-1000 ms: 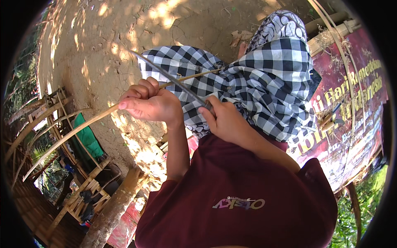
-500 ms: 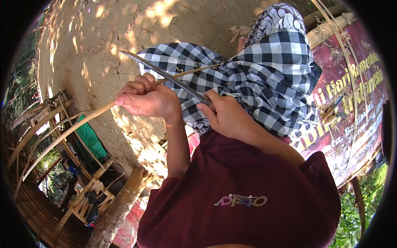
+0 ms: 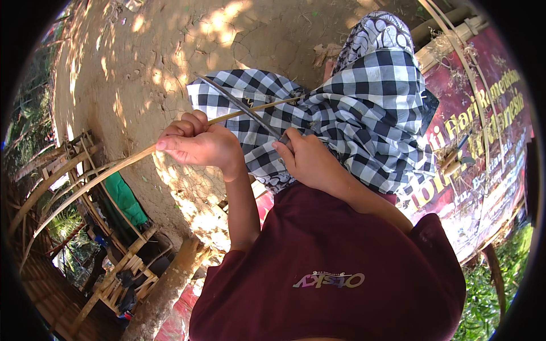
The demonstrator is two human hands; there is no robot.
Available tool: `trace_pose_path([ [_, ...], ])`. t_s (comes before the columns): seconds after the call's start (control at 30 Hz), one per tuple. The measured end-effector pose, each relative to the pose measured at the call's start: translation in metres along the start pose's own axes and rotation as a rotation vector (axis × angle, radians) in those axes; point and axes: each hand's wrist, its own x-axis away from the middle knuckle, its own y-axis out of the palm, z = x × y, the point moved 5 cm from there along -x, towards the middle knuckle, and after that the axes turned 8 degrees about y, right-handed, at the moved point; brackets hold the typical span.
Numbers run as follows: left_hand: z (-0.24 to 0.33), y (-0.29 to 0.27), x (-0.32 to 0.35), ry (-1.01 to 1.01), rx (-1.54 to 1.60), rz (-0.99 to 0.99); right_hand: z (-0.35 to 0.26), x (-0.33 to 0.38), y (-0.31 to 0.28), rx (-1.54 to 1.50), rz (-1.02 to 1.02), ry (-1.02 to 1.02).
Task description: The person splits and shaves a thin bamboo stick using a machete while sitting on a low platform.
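Note:
My left hand (image 3: pixel 196 142) is closed around a long, thin bamboo strip (image 3: pixel 133 158). One end of the strip runs far out to the lower left; the other reaches over my lap. In my right hand (image 3: pixel 304 156) is the handle of a long-bladed knife (image 3: pixel 242 106), most of the grip hidden by my fingers. The dark blade points up and left and crosses the strip just beyond my left hand. Below both hands a black-and-white checked cloth (image 3: pixel 364 108) covers my lap and legs.
Cracked bare earth (image 3: pixel 256 45) lies ahead. At the left stand a bamboo frame (image 3: pixel 122 273) and a green cloth (image 3: pixel 124 199). A printed maroon banner (image 3: pixel 455 204) is spread at the right, with another knife-like tool (image 3: pixel 455 162) on it. A log (image 3: pixel 162 295) lies at lower left.
The knife blade has shifted slightly along the strip toward my lap, its tip now lower and further right. My left hand keeps its grip on the strip and sits slightly lower.

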Motion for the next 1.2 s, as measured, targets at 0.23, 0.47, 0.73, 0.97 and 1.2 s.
trace_pose_path([
  [0.23,-0.002,0.008,0.002,-0.006,0.010,0.042,0.008,-0.008,-0.004,0.013,0.051,-0.009],
  [0.47,-0.005,0.003,0.002,-0.003,0.022,0.017,-0.012,0.001,-0.006,-0.076,-0.004,-0.092],
  [0.73,-0.008,0.002,-0.001,0.008,0.015,0.007,-0.007,-0.018,-0.011,0.014,-0.011,-0.054],
  [0.97,-0.004,0.009,-0.003,0.008,-0.004,0.002,0.047,-0.051,-0.007,0.140,0.108,0.101],
  [1.2,-0.006,0.012,-0.001,0.026,0.000,-0.032,0.011,-0.025,-0.006,-0.075,0.079,-0.039],
])
